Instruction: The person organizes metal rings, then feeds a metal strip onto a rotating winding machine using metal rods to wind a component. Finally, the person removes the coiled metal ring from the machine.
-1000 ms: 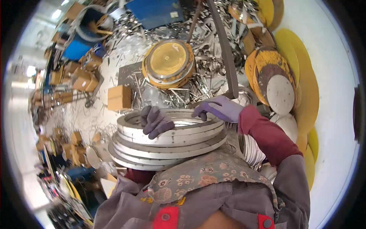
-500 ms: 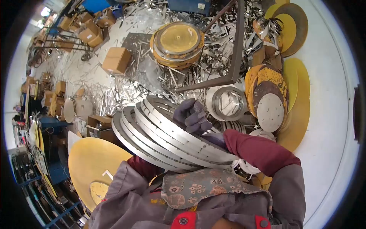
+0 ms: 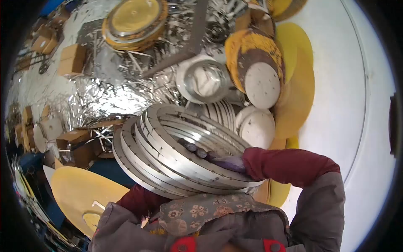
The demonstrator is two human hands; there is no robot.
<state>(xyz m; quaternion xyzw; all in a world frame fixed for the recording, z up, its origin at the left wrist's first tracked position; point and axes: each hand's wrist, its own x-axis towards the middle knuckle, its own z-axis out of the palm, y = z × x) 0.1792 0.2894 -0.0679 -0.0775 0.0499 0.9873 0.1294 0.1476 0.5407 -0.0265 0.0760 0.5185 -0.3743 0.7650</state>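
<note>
A stack of several silver metal rings (image 3: 161, 145), with small holes along their edges, leans tilted in front of my chest. My right hand (image 3: 222, 160), in a dark purple glove, reaches into the stack with its fingers curled over the inside of the upper rings. The maroon sleeve (image 3: 142, 198) of my left arm goes behind the lower left side of the rings, which hide the left hand and its fingers. Below the stack, a flowered cloth (image 3: 197, 212) lies across my grey jacket.
Metal strip scrap (image 3: 113, 98) covers the floor ahead, near a dark metal frame (image 3: 195, 38). Yellow round discs (image 3: 136, 14) are piled beyond. More discs (image 3: 262, 84) lean by the white wall (image 3: 340, 84). A large yellow disc (image 3: 84, 189) stands at left, near cardboard boxes (image 3: 72, 59).
The view has swung right and the surroundings have shifted left and up. My right hand has gone from raised above the rings to lying inside them, fingers over the edge.
</note>
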